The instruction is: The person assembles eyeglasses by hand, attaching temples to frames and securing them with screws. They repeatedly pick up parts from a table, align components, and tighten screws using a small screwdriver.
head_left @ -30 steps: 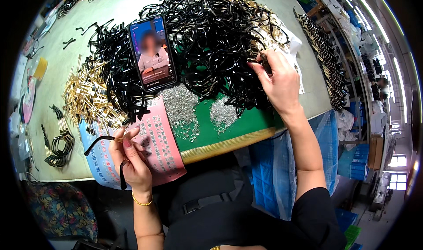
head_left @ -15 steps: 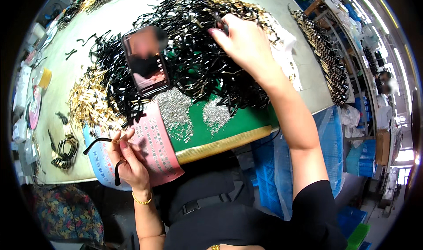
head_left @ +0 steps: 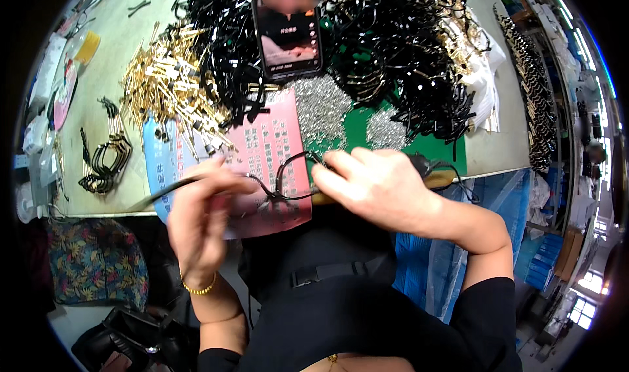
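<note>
Head view: gripping, over pink sheet [head_left: 278, 219], black eyeglass frame [head_left: 275, 196] in right hand [head_left: 383, 190] and dark temple [head_left: 167, 190] in blurred left hand [head_left: 203, 218], well apart.

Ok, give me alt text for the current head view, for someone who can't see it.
A black eyeglass frame is held between a person's left hand and right hand at a cluttered worktable. Beyond are a lit phone, heaped black parts, gold-coloured pieces and silvery bits.
</note>
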`<state>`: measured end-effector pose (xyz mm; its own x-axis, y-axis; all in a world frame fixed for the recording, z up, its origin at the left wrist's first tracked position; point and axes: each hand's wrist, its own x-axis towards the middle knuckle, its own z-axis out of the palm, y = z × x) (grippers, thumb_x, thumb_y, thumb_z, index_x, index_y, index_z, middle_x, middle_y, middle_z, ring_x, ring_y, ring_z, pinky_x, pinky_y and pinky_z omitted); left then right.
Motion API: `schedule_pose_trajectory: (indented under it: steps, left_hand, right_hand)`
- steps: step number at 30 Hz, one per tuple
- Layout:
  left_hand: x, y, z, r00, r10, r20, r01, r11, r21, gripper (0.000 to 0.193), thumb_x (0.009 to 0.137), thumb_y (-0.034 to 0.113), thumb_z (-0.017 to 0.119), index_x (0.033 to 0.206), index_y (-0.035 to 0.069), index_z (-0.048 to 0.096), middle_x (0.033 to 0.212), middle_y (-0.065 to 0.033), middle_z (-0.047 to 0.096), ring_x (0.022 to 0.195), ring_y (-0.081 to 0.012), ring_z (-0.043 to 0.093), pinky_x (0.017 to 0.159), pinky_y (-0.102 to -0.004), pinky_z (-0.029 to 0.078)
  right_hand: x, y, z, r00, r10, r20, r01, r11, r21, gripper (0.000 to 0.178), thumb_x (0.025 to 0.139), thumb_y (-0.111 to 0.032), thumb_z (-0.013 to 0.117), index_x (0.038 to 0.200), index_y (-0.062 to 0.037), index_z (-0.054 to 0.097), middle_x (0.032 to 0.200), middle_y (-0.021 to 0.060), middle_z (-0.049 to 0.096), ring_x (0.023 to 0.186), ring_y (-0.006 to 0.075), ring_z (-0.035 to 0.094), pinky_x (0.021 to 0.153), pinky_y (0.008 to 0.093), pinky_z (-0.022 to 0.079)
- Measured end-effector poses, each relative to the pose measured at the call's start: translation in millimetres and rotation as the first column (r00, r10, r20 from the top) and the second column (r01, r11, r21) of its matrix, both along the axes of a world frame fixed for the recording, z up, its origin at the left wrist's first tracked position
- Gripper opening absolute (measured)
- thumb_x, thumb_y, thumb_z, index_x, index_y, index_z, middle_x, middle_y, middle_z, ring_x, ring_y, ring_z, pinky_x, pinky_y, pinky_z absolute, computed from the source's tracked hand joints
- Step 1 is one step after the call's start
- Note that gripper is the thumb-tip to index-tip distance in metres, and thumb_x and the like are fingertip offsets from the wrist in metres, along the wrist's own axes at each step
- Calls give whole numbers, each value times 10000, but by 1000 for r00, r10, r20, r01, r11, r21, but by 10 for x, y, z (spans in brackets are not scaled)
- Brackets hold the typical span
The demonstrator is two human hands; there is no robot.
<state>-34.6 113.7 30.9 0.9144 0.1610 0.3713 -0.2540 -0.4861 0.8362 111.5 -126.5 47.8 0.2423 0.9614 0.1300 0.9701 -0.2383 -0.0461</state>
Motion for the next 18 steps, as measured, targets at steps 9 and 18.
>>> schedule_pose_trajectory:
  steps: [9, 18]
  left_hand:
    - [146, -128, -89, 966, 25, -257, 51, 958, 284, 401, 769, -116, 599, 1138, 24, 668, 966, -126, 695, 862, -317, 634, 787, -392, 512]
    - [149, -577, -354, 931, 245, -269, -274, 959, -74, 210, 1118, 103, 431, 1193, -35, 570, 1174, -175, 706, 1000, -155, 656, 924, -286, 519]
  right_hand:
    - [164, -386, 160, 871, -369, -324, 357, 929, -97, 329, 915, -126, 667, 1217, -101, 538, 989, 130, 565, 718, 336, 662, 601, 416, 553]
    - [-41, -334, 38, 898, -370, -240, 308, 916, -258, 592, 867, -85, 644, 1431, -246, 565, 980, 158, 541, 753, 282, 683, 563, 391, 568]
